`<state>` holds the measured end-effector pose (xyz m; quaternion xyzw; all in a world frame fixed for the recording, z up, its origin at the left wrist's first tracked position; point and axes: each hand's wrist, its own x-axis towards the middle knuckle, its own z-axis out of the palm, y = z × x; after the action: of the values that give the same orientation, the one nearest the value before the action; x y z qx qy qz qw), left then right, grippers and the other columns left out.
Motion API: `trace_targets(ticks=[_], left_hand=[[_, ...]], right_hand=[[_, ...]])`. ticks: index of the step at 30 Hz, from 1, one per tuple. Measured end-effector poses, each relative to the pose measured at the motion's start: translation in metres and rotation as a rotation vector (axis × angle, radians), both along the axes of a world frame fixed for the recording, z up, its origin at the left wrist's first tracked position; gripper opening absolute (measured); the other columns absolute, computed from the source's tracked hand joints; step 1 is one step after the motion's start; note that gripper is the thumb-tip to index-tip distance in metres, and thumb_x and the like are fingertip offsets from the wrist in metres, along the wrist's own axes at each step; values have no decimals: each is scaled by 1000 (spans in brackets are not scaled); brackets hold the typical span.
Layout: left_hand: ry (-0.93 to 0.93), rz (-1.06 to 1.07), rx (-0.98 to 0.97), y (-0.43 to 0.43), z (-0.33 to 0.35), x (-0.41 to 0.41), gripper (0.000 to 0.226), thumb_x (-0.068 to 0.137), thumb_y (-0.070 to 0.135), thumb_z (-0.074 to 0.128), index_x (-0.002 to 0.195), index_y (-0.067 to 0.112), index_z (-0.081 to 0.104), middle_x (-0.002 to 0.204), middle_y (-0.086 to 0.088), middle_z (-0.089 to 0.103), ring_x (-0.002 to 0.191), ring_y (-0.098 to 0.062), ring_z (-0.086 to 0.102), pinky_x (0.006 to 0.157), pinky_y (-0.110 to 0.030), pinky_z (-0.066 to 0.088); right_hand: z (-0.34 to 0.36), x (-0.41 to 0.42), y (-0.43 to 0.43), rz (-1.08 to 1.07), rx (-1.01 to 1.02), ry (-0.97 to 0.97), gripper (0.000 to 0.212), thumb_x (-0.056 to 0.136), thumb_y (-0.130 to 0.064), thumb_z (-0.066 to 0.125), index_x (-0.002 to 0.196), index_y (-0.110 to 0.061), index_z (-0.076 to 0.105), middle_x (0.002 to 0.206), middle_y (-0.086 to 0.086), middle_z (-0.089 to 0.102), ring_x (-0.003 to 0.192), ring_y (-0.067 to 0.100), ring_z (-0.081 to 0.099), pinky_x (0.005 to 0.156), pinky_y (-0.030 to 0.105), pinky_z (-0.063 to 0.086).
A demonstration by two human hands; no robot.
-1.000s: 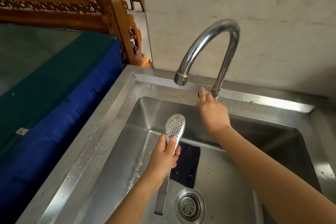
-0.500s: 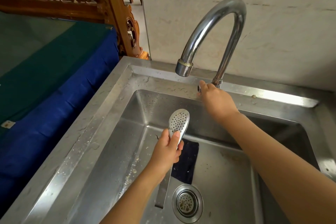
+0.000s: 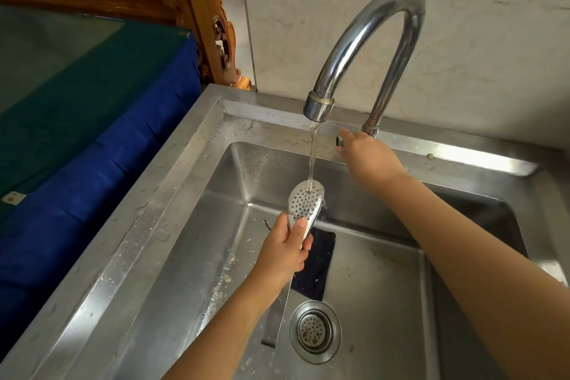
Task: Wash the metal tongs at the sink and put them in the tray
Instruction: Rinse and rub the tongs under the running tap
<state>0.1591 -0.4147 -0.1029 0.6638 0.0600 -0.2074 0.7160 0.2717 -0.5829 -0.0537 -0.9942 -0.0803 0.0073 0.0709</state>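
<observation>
Left hand [image 3: 285, 251] is wrapped around the metal tongs [image 3: 303, 205] just below their perforated spoon-shaped head, thumb on top, fingers curled underneath; grip is firm. Tongs are tilted, head up and away from the person, handle end running down past the wrist toward the drain [image 3: 315, 331]. The head sits directly under the faucet [image 3: 364, 40] spout; a thin stream of water [image 3: 312, 157] lands on the perforated face. Right hand [image 3: 368, 157] is at the base of the faucet, fingertips pinched on a small dark knob [image 3: 339, 141]. Under the faucet, inside the steel sink [image 3: 172, 194], a dark cloth [image 3: 317, 262] lies flat on the basin floor, between the tongs and the drain. Droplets and a few food specks show on the sink rim left of the faucet.
</observation>
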Motion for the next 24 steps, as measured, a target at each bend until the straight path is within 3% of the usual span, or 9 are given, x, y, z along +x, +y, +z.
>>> trace_targets(ticks=[4, 7, 11, 15, 17, 19, 22, 24], left_hand=[[-4, -32, -4, 2, 6, -2, 14, 96, 24, 42, 98, 12, 47, 59, 9, 49, 43, -5, 32, 41, -17, 25], [-9, -34, 16, 6, 12, 1, 21, 96, 25, 41, 104, 6, 47, 61, 8, 50, 43, -4, 34, 41, -16, 27], [-25, -58, 45, 9, 20, -1, 29, 96, 26, 42, 103, -2, 43, 62, 5, 49, 41, -3, 35, 40, -15, 28], [-70, -120, 88, 6, 28, -5, 23, 96, 26, 40, 92, 4, 43, 63, 2, 49, 39, -1, 36, 40, -15, 28], [-92, -124, 106, 5, 33, -3, 23, 96, 27, 40, 92, 4, 43, 62, 2, 49, 39, 0, 37, 40, -15, 29], [-103, -105, 100, 5, 38, 0, 24, 96, 28, 40, 87, 6, 42, 62, 1, 49, 38, 0, 38, 39, -14, 29], [-100, -79, 108, 5, 45, 6, 21, 96, 29, 40, 86, 10, 44, 65, 1, 50, 40, 2, 43, 40, -14, 30], [-109, -55, 142, 7, 46, 9, 21, 96, 29, 40, 84, 13, 44, 69, 0, 51, 44, 4, 49, 41, -14, 33]], right_hand=[[7, -7, 0, -62, 104, 78, 36, 97, -21, 42, 130, -6, 38, 121, 20, 54, 105, 40, 56, 84, 47, 50], [13, -25, -1, -97, 187, -47, 45, 96, -20, 45, 138, -9, 34, 124, 18, 53, 101, 37, 59, 80, 46, 53], [21, -58, 6, 8, 350, -257, 33, 95, -28, 46, 122, -9, 54, 109, 12, 60, 81, 28, 63, 69, 38, 54], [22, -67, 16, 219, 410, 98, 43, 88, -49, 47, 104, -12, 62, 92, 2, 64, 75, 13, 58, 68, 30, 51], [21, -63, 20, 217, 596, 179, 31, 88, -41, 55, 78, -13, 60, 66, -3, 55, 56, 4, 47, 56, 19, 41], [19, -60, 26, 153, 763, 143, 38, 91, -33, 54, 61, -10, 49, 54, -3, 39, 47, 6, 33, 49, 17, 30], [20, -56, 37, 26, 893, 76, 47, 95, -32, 45, 62, 1, 46, 52, 1, 34, 48, 12, 29, 50, 23, 28], [21, -53, 39, 49, 870, 98, 43, 95, -31, 47, 69, 4, 50, 55, 3, 40, 50, 14, 33, 51, 23, 31]])
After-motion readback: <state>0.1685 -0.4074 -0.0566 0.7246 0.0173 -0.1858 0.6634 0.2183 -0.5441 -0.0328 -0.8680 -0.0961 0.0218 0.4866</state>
